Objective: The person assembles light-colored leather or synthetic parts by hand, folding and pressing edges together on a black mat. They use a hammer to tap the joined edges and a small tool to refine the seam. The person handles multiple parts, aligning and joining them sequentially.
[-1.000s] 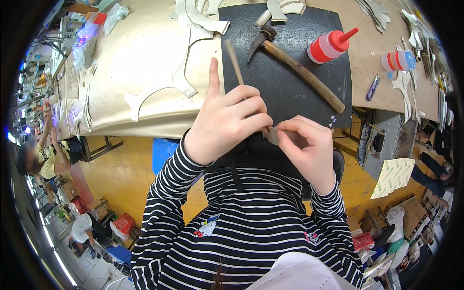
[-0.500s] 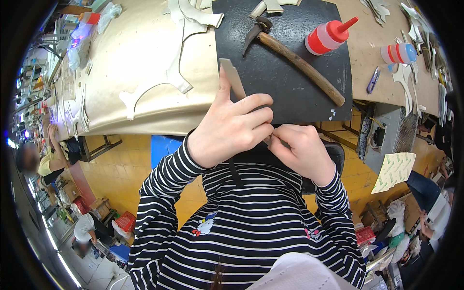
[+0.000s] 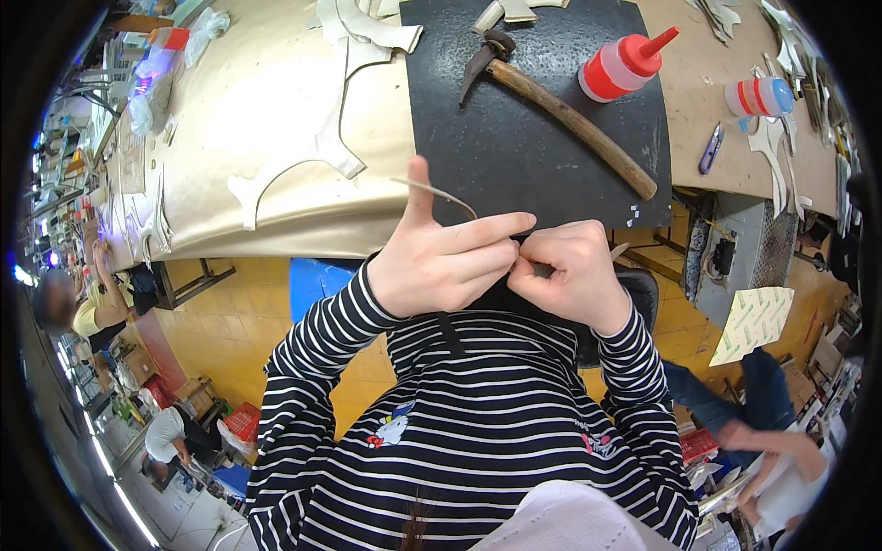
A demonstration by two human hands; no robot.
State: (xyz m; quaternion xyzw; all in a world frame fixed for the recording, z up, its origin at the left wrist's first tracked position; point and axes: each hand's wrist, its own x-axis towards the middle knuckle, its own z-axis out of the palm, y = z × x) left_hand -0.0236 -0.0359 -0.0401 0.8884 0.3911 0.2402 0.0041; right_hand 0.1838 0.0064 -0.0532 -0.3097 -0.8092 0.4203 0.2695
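Together, both hands [image 3: 514,266] pinching strip [image 3: 441,193].

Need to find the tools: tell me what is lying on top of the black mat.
On the black mat lie a wooden-handled hammer and a red glue bottle. The left hand and right hand cover its near edge, hiding whatever lies there.

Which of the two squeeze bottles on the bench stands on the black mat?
The red-capped bottle, beside the hammer, stands on the black mat. The blue-capped bottle lies farther right on the bare brown benchtop.
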